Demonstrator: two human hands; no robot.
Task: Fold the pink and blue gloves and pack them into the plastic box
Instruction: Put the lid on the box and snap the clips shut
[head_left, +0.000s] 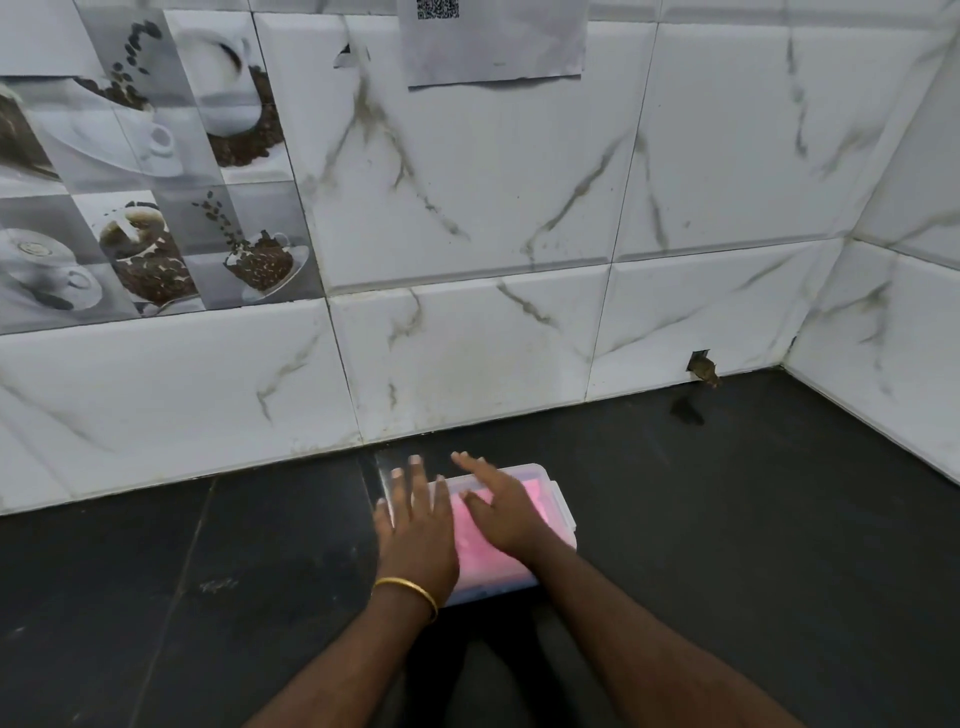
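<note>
Coffee-cup picture tiles (145, 171) fill the wall at far left, above the dark stone tabletop (156, 571). My left hand (415, 530), gold bangle (408, 590) at the wrist, lies flat with fingers straight over the left end of the clear plastic box (563, 512). Beside it my right hand (501, 512) presses down, fingers spread, gripping nothing. Folded pink gloves (537, 499) already sit inside; a bluish strip at the near edge may be the blue ones, but I cannot tell. Packing looks nearly done.

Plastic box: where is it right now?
Head view, low centre: the plastic box sits on the dark counter near the tiled wall, under both hands.
</note>
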